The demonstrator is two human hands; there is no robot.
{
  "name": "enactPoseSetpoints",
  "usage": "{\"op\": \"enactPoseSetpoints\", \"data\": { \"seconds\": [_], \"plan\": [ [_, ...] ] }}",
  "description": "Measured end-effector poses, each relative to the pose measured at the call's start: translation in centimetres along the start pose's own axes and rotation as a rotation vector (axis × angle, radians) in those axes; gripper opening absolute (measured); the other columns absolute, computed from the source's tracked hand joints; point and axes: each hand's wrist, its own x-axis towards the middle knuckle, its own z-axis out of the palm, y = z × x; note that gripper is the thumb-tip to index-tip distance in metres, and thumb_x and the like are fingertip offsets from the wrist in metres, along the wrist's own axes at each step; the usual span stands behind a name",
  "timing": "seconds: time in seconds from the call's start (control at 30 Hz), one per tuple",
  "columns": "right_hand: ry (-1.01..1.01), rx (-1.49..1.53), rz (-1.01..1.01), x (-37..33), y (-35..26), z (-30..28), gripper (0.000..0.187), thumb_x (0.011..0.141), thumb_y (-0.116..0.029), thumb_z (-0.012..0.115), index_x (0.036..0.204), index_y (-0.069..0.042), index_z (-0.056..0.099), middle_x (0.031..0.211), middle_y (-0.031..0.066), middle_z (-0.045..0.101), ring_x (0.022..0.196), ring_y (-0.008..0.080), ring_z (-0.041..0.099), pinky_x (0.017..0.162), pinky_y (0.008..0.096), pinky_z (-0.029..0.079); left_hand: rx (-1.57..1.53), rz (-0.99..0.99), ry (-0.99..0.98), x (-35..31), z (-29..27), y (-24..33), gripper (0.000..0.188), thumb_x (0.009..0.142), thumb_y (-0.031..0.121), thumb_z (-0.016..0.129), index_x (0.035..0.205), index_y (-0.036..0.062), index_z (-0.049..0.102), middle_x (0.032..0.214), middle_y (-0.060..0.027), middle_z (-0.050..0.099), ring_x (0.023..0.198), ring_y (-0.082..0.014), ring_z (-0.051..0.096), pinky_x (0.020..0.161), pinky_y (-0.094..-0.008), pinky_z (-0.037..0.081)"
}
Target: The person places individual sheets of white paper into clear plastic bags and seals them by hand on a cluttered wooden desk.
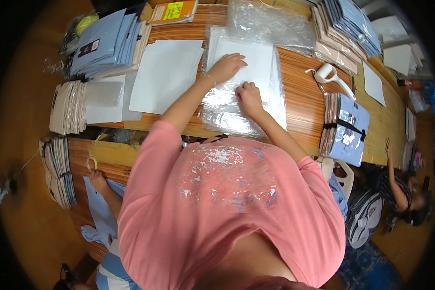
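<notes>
My left hand (225, 66) lies flat, fingers apart, on one clear bag (246, 92); right hand (249, 95), curled together, presses it. Two white sheets (166, 72) at nine o'clock.

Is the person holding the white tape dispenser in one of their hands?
No, the white tape dispenser lies alone on the table while the left hand and right hand press on the clear plastic bag.

The desk (304, 96) at upper centre is varnished wood, striped grain with a mild sheen. On it lies a clear plastic bag (241, 104), glossy and crinkled, over matt white paper (249, 65). Left of it, matt white paper sheets (164, 75). Folded blue cloth shirts (104, 43), upper left, look soft and matt.
</notes>
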Motion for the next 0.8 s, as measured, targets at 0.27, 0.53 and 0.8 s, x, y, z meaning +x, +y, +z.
{"op": "enactPoseSetpoints", "data": {
  "seconds": [0.27,0.53,0.8],
  "plan": [
    [0.364,-0.132,-0.113,-5.2,0.8,2.8,0.048,0.078,-0.001,0.050,0.126,-0.005,0.049,0.132,0.0137,0.046,0.128,0.0284,0.038,0.106,0.0467,0.029,0.278,-0.087,-0.144,1.6,3.8,-0.6,0.048,0.096,0.047,0.035,0.143,0.0364,0.030,0.153,0.0019,0.021,0.142,-0.0206,0.013,0.110,-0.0614,0.005],
    [0.350,0.013,0.004,-6.1,1.2,2.2,0.032,0.074,0.000,0.054,0.105,-0.006,0.060,0.097,0.0086,0.057,0.095,0.0251,0.052,0.084,0.0371,0.040,0.203,-0.129,-0.118,3.0,5.1,0.4,0.050,0.095,0.048,0.039,0.143,0.0342,0.032,0.153,-0.0006,0.021,0.142,-0.0227,0.013,0.107,-0.0651,0.005],
    [0.412,0.157,-0.136,-4.5,0.7,1.2,0.010,0.081,-0.011,0.061,0.090,-0.006,0.062,0.088,0.0077,0.059,0.087,0.0263,0.055,0.076,0.0364,0.043,0.137,-0.096,-0.143,3.0,5.0,-0.6,0.057,0.091,0.054,0.043,0.143,0.0354,0.032,0.153,-0.0021,0.019,0.142,-0.0243,0.011,0.107,-0.0657,0.002]
  ]
}}
